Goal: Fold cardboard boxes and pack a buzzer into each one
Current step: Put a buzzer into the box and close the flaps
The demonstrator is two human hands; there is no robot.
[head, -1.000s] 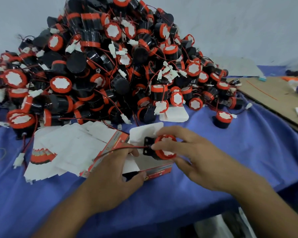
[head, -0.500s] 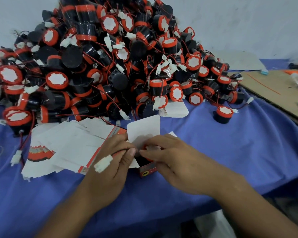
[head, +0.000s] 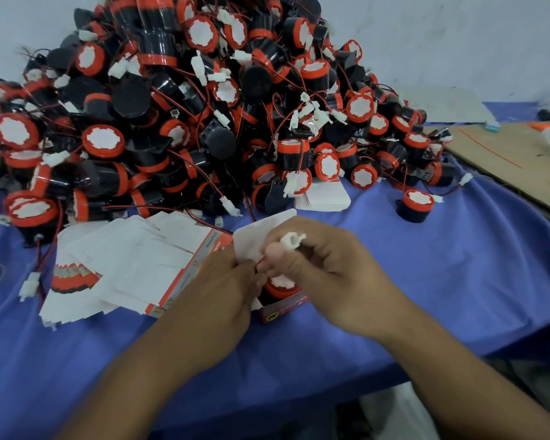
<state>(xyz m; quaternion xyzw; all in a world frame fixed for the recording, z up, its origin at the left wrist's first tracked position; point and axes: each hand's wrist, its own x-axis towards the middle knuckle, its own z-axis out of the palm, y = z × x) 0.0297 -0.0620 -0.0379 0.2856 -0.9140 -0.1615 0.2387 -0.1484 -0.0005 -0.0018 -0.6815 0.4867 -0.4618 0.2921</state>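
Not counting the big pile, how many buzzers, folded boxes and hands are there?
Buzzers off the pile: 2, the boxed buzzer and the lone buzzer on the blue cloth
Folded boxes: 1, the folded box
Hands: 2, left hand and right hand, which pinches a white connector
Total: 5

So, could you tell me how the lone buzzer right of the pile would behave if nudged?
The lone buzzer stands on its flat end, so it would probably slide on the blue cloth rather than roll. Knocked over, its round body would likely roll.
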